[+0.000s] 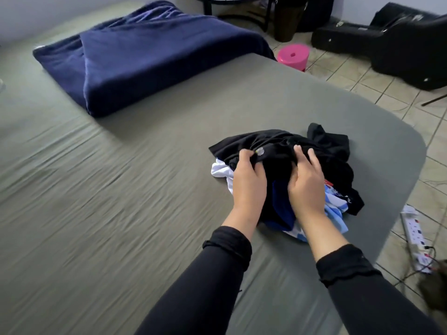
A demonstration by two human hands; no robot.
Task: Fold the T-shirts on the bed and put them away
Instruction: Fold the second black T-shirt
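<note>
A person's two arms, in long black sleeves pushed back from the wrists, are reaching forward and down over a bed covered in a smooth grey-green fitted sheet (121, 201). Both hands are working on a crumpled heap of T-shirts (290, 180) lying near the bed's right-hand corner, close to its edge. The left hand (249, 180) is curling its fingers around a bunched fold of the black T-shirt (278, 146) on top of the heap, gripping it with knuckles raised. The right hand (306, 182) is lying palm down beside it, fingers extended and slightly apart, their tips digging into the same black fabric, while the thumb is tucking under a fold and pinching the cloth. Under the black shirt, a white garment (220, 171) is peeking out at the left, and blue and light-blue patterned fabric (335, 211) is showing at the right. Farther back on the bed, a folded navy-blue blanket (145, 59) is resting. On the tiled floor beyond, a pink plastic stool (293, 56), a black guitar case (396, 44) and a white power strip (414, 235) are lying.
</note>
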